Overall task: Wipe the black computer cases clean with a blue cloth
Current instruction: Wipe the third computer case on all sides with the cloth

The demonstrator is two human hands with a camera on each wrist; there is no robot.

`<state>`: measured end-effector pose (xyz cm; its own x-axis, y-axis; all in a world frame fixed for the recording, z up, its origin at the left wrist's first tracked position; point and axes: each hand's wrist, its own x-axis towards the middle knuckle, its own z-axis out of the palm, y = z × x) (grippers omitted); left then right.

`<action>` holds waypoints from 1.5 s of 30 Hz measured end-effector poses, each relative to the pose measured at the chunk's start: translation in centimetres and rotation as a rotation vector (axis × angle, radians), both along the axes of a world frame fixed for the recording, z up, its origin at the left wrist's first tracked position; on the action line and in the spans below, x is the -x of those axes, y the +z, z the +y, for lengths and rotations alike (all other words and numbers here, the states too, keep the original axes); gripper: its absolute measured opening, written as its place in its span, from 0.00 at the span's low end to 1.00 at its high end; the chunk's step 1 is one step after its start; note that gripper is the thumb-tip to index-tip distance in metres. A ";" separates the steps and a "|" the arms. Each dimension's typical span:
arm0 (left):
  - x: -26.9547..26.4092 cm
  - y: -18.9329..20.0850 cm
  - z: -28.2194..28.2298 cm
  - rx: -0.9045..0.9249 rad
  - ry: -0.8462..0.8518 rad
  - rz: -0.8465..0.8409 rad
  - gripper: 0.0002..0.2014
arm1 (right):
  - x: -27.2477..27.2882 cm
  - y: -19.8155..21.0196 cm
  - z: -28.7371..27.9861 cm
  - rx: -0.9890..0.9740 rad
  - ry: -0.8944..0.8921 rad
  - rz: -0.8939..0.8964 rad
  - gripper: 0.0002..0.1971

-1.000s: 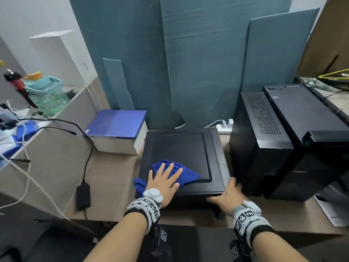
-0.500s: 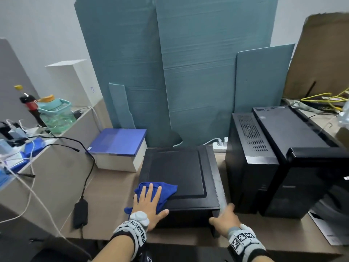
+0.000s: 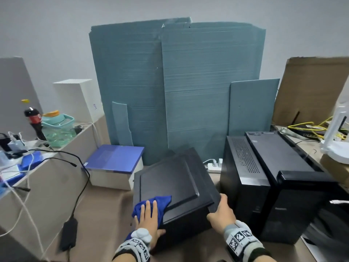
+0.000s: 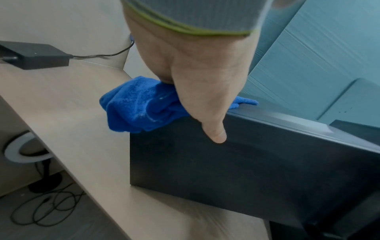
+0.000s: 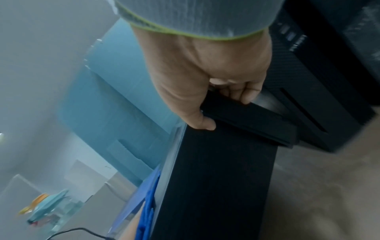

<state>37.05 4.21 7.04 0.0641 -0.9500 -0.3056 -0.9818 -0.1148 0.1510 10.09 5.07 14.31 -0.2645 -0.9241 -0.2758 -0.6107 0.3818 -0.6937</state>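
Note:
A black computer case (image 3: 170,188) stands tilted on the desk, its right side raised. My right hand (image 3: 220,210) grips its front right corner (image 5: 242,113), fingers over the edge and thumb on the near face. My left hand (image 3: 149,217) lies flat on the blue cloth (image 3: 158,203) at the case's near left corner, fingers straight, thumb down the front face (image 4: 216,134). The cloth (image 4: 139,105) bunches over that corner. Two more black cases (image 3: 243,178) (image 3: 294,186) stand upright to the right.
Tall teal cardboard sheets (image 3: 170,87) lean on the wall behind. A blue-topped white box (image 3: 115,165) sits left of the tilted case; a power brick (image 3: 69,234) and cables lie on the desk further left. A white power strip (image 3: 214,166) lies behind.
The case lay flat before; now its right side has risen under my right hand. My left hand and the cloth stayed at the near left corner. My head has lifted, showing more wall.

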 end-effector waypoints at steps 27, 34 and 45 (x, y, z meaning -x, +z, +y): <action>4.6 0.7 1.5 0.125 -0.114 0.271 0.36 | -1.2 6.8 0.0 0.446 0.387 0.476 0.47; 4.0 2.7 1.6 0.293 -0.178 0.284 0.14 | -0.6 7.1 -0.5 0.443 0.424 0.511 0.47; 6.3 18.7 -3.4 1.073 -0.185 0.809 0.16 | -0.3 8.8 -4.5 0.458 0.220 0.286 0.13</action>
